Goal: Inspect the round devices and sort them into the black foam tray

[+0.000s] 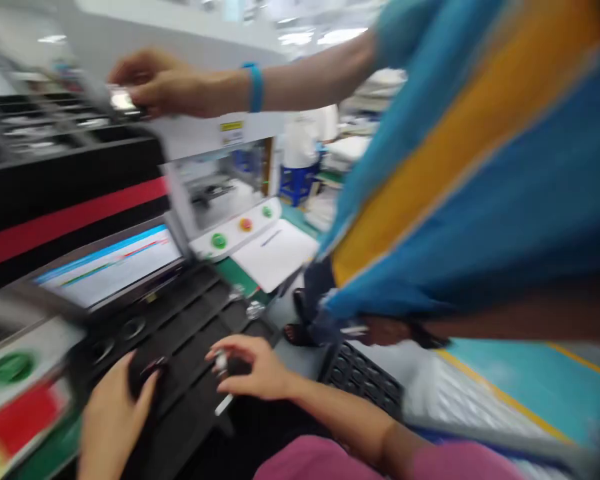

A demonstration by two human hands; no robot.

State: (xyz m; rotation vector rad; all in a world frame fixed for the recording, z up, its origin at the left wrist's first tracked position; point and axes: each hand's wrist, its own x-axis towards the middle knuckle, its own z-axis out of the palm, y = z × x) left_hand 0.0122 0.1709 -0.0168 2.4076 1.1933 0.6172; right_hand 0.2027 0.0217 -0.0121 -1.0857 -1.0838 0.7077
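Observation:
The picture is smeared by motion. My left hand (111, 410) rests at the lower left on a black tray (190, 333), its fingers curled round a small dark thing (147, 373). My right hand (254, 368) hovers over the same tray and pinches a small silvery part (221, 363) between thumb and fingers. A monitor (113, 267) with a bright screen lies tilted just behind the tray.
Another person in a blue and yellow shirt (470, 173) stands close at the right. Their hand (165, 83), with a blue wristband, reaches over to the machine's upper shelf. Green and red buttons (219, 240) sit on a white panel. A second black tray (365, 380) lies by my right forearm.

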